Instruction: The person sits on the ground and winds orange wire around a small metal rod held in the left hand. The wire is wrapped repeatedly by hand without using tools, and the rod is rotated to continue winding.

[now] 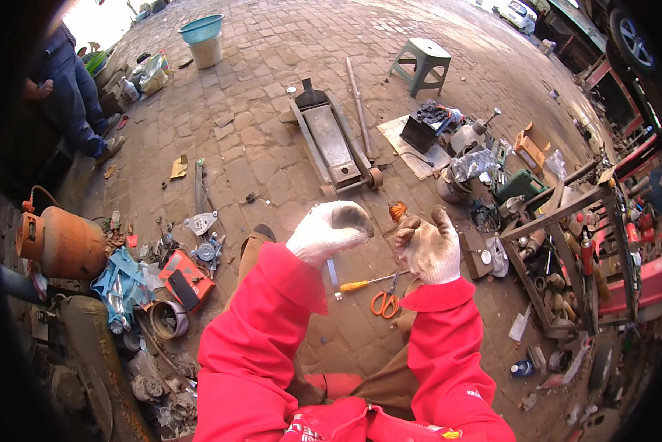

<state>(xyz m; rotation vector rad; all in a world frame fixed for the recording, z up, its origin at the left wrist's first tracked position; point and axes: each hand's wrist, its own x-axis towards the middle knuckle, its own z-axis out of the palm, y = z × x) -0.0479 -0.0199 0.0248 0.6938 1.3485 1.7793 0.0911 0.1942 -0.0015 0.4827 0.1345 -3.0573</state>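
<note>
My left hand (pixel 332 232), in a white work glove with dark, worn fingers, is raised in front of me with its fingers curled. My right hand (pixel 432 249), in a soiled matching glove, is level with it; its fingers bend inward while the thumb stands up. What either hand holds, if anything, does not show. Just past the right fingertips is a small orange-brown bundle (pixel 398 211); I cannot tell whether it touches them. Below the hands lie a yellow-handled screwdriver (pixel 355 285), orange-handled scissors (pixel 384 303) and a narrow metal strip (pixel 334 278).
A floor jack (pixel 323 140) stands ahead on brick paving, beside a long bar (pixel 359 103). A green stool (pixel 421 65) is farther right. Tools and a metal frame (pixel 555 228) crowd the right. An orange gas cylinder (pixel 69 241) and a phone (pixel 183 289) are left. A person (pixel 76 88) stands far left.
</note>
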